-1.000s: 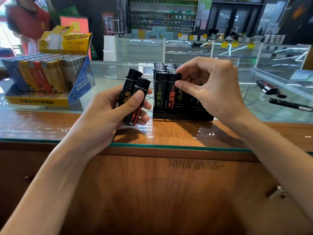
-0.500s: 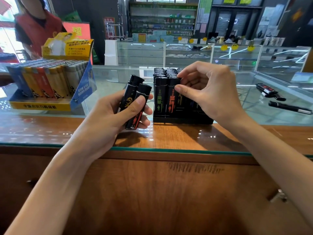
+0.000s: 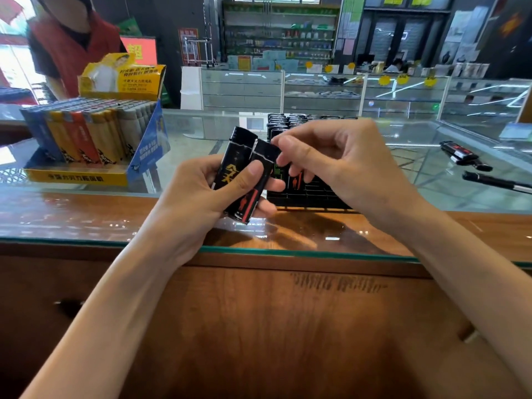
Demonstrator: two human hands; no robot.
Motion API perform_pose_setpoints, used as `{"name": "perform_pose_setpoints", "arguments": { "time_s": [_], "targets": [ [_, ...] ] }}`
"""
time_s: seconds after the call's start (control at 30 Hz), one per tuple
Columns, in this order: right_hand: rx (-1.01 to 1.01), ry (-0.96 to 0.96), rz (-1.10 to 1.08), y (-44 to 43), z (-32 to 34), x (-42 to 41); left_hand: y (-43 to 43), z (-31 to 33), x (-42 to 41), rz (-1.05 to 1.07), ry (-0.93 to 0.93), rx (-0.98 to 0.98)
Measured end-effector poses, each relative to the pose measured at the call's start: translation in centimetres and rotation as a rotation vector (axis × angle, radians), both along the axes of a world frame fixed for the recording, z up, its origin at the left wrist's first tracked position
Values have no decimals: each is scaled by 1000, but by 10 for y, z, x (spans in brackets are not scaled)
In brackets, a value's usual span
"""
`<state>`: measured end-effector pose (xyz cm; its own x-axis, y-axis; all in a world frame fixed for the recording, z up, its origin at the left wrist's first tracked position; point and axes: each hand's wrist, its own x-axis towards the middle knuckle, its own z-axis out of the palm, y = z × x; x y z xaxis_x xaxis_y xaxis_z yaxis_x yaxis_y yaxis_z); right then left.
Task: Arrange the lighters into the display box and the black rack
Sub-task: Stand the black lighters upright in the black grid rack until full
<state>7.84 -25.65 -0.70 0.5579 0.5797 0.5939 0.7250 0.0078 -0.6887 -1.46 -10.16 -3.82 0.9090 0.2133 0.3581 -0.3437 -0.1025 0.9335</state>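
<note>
- Two bare forearms reach over the glass-topped wooden worktop (image 3: 86,220), and the hands meet just above its near edge.
- The left hand (image 3: 201,203) grips two tall black plastic lighters side by side. Its thumb presses across their fronts and its fingers wrap behind. Both lighters lean to the right with their caps uppermost.
- The gold-marked black lighter (image 3: 234,162) sits on the left of the pair. The red-marked black lighter (image 3: 254,194), with a red figure and stripe, lies against it on the right.
- The right hand (image 3: 351,168) has its fingers curled, with forefinger and thumb tips at the cap of the red-marked black lighter. Whether they pinch it or only touch it cannot be told.
- Just behind the hands the black plastic grid rack (image 3: 313,197) stands on the worktop, largely hidden by the right hand.
- Upright black lighters (image 3: 283,122) fill its far rows, and green and red markings show between the fingers.
- To the left stands the yellow and blue cardboard display box (image 3: 77,177). It holds rows of blue, yellow, orange and grey lighters (image 3: 86,131) leaning back.
- Far right on the glass lie a black and red lighter (image 3: 460,151) and a black pen (image 3: 495,181), well apart from the rack.
- A person in a red vest (image 3: 72,44) stands behind the display box.
</note>
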Motion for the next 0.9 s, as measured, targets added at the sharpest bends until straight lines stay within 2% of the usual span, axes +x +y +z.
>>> {"name": "perform_pose_setpoints", "arguments": {
  "time_s": [0.33,0.5,0.7,0.9],
  "targets": [
    [-14,229,142,3,-2,6,-1,-2,-1,-88,-38,-16],
    [77,318,169,-7,3,18,1,-3,2,-33,-4,-30],
    [81,242,24,-34,7,33,2,-3,3,1,55,-45],
    [105,58,-199,-66,19,51,0,-3,4,9,71,-55]
  ]
}}
